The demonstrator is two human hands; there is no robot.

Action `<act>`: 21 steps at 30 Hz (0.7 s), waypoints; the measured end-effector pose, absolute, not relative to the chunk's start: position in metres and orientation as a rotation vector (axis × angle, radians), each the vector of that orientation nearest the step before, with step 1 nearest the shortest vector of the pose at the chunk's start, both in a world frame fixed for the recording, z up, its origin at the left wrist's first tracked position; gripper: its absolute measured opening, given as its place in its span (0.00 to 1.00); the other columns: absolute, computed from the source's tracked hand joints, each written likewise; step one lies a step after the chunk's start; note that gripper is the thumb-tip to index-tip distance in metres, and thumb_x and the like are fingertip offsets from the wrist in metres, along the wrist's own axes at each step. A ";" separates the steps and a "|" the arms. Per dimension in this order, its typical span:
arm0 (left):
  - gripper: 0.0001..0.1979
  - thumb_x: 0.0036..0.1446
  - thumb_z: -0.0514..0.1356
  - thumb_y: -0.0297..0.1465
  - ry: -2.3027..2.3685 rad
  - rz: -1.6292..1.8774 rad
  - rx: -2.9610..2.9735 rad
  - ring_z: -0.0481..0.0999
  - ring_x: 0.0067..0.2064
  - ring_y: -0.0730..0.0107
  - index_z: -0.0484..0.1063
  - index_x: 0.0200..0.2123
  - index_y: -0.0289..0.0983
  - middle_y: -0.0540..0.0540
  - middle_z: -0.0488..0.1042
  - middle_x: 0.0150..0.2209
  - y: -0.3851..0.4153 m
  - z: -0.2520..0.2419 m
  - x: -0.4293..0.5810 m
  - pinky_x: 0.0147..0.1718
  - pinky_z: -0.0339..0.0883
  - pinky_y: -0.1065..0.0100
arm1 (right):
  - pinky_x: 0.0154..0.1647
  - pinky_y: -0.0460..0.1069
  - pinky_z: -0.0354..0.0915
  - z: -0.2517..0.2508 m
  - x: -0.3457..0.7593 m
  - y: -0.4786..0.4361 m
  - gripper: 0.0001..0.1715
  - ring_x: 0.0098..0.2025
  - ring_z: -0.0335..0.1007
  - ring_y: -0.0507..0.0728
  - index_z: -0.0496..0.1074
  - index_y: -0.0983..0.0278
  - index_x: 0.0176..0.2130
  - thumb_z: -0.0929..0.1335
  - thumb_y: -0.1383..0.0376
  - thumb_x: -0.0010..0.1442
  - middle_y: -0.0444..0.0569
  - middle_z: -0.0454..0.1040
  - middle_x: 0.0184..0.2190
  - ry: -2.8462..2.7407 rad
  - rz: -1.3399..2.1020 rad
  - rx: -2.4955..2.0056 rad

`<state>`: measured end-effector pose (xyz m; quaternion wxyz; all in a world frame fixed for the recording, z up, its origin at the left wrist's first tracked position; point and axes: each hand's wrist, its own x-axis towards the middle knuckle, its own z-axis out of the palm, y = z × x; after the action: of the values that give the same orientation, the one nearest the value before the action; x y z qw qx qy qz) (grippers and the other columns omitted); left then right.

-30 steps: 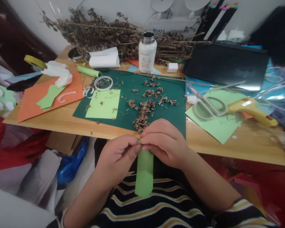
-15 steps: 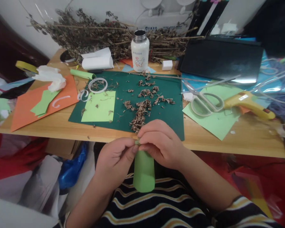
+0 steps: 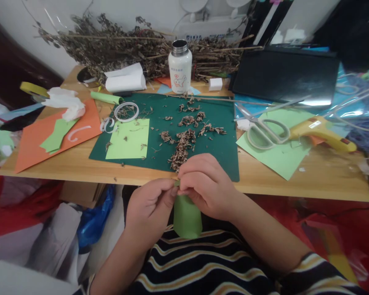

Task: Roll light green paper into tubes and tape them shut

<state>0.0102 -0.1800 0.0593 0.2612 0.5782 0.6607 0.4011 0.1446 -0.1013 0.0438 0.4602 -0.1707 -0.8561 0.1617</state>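
The green paper strip (image 3: 187, 219) hangs in front of the person's striped shirt (image 3: 203, 266), just below the near edge of the desk (image 3: 295, 184). The left hand (image 3: 149, 209) and the right hand (image 3: 204, 186) both pinch its top end, fingertips meeting, thumbs and forefingers closed on the paper. The top end is bunched or curled between the fingers, though how tightly cannot be seen. Below the hands the strip bows outward into a loose curve and ends in a rounded lower edge. Judging from that, only the top end has been worked and most of the length is not yet shaped.

On the desk just beyond the hands lies a dark green cutting mat (image 3: 221, 143), with dried plant bits (image 3: 183, 145) scattered over its middle. A light green sheet (image 3: 129, 138) sits on the mat's left part, with a tape ring (image 3: 126, 111) behind it. Near the right edge, scissors (image 3: 264, 133) and a yellow glue gun (image 3: 321, 133) rest on another light green sheet. An orange sheet (image 3: 33, 143) covers the left end of the desk. Along the far edge stand a white bottle (image 3: 180, 66) and a white paper roll (image 3: 124, 80). Behind them a heap of dried branches (image 3: 126, 45) lies against a pale wall, and a black flat device (image 3: 283, 73) sits at the far right corner. Bags and red cloth crowd the floor beneath.
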 end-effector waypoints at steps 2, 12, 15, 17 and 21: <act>0.10 0.55 0.54 0.30 1.788 1.099 1.552 0.65 0.23 0.77 0.70 0.23 0.37 0.53 0.69 0.20 -0.180 0.059 0.010 0.23 0.59 0.76 | 0.39 0.50 0.63 0.042 0.144 -0.101 0.06 0.36 0.66 0.53 0.65 0.65 0.29 0.62 0.70 0.58 0.48 0.71 0.31 -2.102 0.381 -0.422; 0.10 0.55 0.55 0.34 1.721 1.042 1.531 0.68 0.26 0.74 0.74 0.27 0.38 0.51 0.73 0.23 -0.181 0.060 0.005 0.27 0.62 0.74 | 0.40 0.49 0.62 0.044 0.146 -0.097 0.05 0.38 0.66 0.52 0.65 0.63 0.32 0.63 0.65 0.59 0.47 0.71 0.35 -2.104 0.499 -0.372; 0.13 0.55 0.54 0.38 1.609 1.013 1.518 0.70 0.28 0.72 0.75 0.32 0.37 0.48 0.75 0.27 -0.182 0.059 -0.004 0.30 0.64 0.73 | 0.40 0.50 0.61 0.044 0.147 -0.096 0.04 0.38 0.65 0.52 0.66 0.62 0.32 0.63 0.67 0.59 0.46 0.71 0.35 -2.105 0.503 -0.375; 0.14 0.56 0.53 0.38 1.555 0.994 1.485 0.72 0.30 0.70 0.75 0.35 0.36 0.47 0.76 0.30 -0.183 0.060 -0.007 0.32 0.65 0.72 | 0.40 0.50 0.60 0.046 0.148 -0.095 0.05 0.38 0.65 0.52 0.66 0.62 0.31 0.62 0.69 0.58 0.46 0.71 0.35 -2.122 0.523 -0.384; 0.12 0.55 0.54 0.33 1.506 0.894 1.452 0.72 0.33 0.70 0.74 0.37 0.37 0.47 0.76 0.33 -0.179 0.067 -0.002 0.36 0.65 0.71 | 0.41 0.51 0.59 0.052 0.152 -0.095 0.06 0.40 0.63 0.54 0.66 0.63 0.29 0.63 0.70 0.57 0.46 0.70 0.36 -2.234 0.536 -0.496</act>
<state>-0.0021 -0.1794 0.0672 0.4197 0.5793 0.6009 0.3567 0.1517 -0.0948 0.0524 0.3853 -0.1945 -0.8772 0.2104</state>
